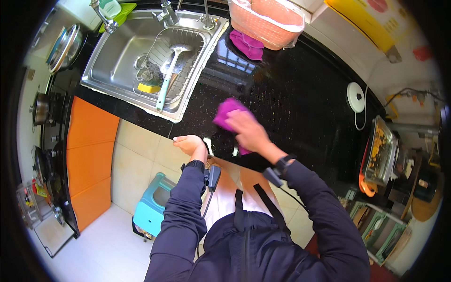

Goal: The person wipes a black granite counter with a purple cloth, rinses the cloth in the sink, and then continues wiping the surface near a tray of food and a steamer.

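Note:
My right hand [249, 131] is pressed on a folded magenta cloth [225, 112], which lies on the glossy black countertop [292, 95]. The hand and the cloth are slightly blurred, and part of the cloth shows below the palm. Water drops dot the stone around them. At the counter's front edge is my left hand [192, 144], with no object visible in it and its fingers pointing left. Left of both hands is a stainless steel sink [114, 60]. A wire rack [197, 53] in it carries a turquoise-handled spatula [168, 83], a dark scourer and a yellow sponge [148, 87].
A pink basket [278, 33] lined with clear plastic stands at the back, a second magenta cloth [246, 45] beside it. A white round corded device [356, 97] and a metal tray with food scraps [378, 151] are on the right. A turquoise step stool [149, 208] stands below.

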Motion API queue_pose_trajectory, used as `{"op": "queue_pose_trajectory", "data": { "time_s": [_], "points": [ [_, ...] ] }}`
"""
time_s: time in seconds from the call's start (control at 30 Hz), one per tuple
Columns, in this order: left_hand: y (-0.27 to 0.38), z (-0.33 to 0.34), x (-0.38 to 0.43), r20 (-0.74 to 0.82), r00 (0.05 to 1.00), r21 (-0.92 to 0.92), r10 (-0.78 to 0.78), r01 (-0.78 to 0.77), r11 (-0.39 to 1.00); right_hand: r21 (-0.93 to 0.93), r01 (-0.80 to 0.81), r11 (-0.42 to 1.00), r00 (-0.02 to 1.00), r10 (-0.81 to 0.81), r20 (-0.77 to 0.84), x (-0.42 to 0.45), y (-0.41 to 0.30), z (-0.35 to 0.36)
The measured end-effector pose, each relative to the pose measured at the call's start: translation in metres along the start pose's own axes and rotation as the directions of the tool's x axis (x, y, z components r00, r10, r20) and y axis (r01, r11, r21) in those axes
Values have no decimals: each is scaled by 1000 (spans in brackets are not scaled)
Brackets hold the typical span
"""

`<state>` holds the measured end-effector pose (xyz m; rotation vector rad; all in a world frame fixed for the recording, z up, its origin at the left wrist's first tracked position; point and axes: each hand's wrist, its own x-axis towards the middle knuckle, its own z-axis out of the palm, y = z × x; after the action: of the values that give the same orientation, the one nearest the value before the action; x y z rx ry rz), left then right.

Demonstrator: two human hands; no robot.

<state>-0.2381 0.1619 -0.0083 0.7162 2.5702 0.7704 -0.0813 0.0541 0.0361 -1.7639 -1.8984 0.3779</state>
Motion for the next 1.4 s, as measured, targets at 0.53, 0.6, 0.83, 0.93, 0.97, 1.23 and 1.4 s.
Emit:
{"op": "queue_pose_trajectory", "data": {
  "time_s": [0.53, 0.6, 0.83, 0.93, 0.97, 1.23, 1.4],
  "points": [
    [-10, -51, 35, 404, 367, -403, 838, -752, 523, -78, -245, 966, 927, 210, -312, 27, -83, 80],
    [11, -45, 17, 443, 227, -470, 867, -765, 441, -7, -98, 995, 956, 92, -277, 36, -75, 87],
    [38, 8, -42, 424, -9, -480, 906, -850, 216, -122, -310, 943, 920, 266, -288, -17, 20, 3],
    [42, 34, -59, 388, -71, -334, 919, -940, 68, -212, -452, 866, 872, 380, -310, -44, 82, -36],
    [43, 42, -64, 368, -86, -271, 926, -962, 19, -225, -473, 852, 861, 393, -322, -46, 106, -47],
    [45, 33, -77, 463, -58, -149, 884, -989, 13, -273, -442, 854, 864, 323, -387, 27, 250, -98],
    [49, 31, -81, 483, -54, -133, 874, -991, 13, -246, -478, 843, 843, 361, -397, 91, 274, -107]
  ]
}}
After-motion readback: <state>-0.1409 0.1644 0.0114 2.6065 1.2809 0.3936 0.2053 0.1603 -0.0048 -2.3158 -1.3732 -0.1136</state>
